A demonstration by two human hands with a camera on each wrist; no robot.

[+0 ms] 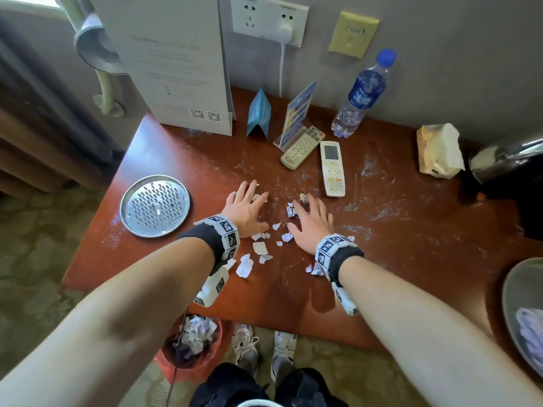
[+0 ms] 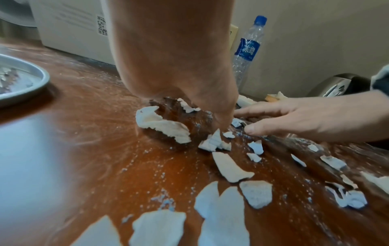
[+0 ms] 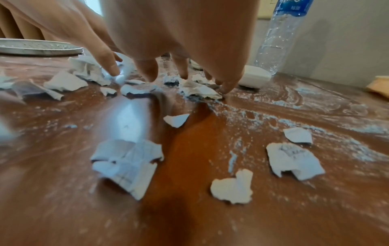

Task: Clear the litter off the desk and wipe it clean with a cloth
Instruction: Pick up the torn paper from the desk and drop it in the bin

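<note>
White paper scraps (image 1: pixel 260 247) strewn mid-frame across the reddish counter (image 1: pixel 396 259), flanked by left hand (image 1: pixel 245 208) and right hand (image 1: pixel 311 223), likely to rake them together toward the red bin (image 1: pixel 188 348) at lower centre. Palms down, fingers straight and spread, fingertips touching the surface; each grip apart, clasping nothing. No cloth identifiable.

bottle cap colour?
Blue; the bottle cap shows best in the head view.
</note>
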